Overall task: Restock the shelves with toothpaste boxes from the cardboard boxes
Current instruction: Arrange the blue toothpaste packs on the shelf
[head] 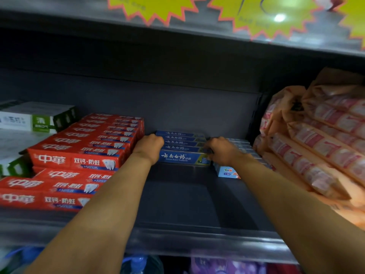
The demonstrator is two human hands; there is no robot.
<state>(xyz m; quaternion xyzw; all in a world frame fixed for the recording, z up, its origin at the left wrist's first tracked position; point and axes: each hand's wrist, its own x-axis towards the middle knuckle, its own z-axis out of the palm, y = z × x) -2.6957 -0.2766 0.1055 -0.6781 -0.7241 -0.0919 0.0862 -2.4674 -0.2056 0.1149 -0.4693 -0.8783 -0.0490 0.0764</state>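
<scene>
Both hands are gripping the row of blue toothpaste boxes (182,149), the left hand (151,146) and right hand (222,150) clasping opposite ends, probably squaring it between the red toothpaste boxes (88,151) and the pale boxes (235,155).

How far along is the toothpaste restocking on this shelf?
Partly done, it seems. The red boxes on the left already sit stacked in full rows. In hand now: the left hand and right hand grip the two ends of a row of blue boxes far back on the shelf. Left to do: the bare stretch in front of the blue boxes looks unfilled. No cardboard boxes are in view, so remaining stock is unknown.
</scene>
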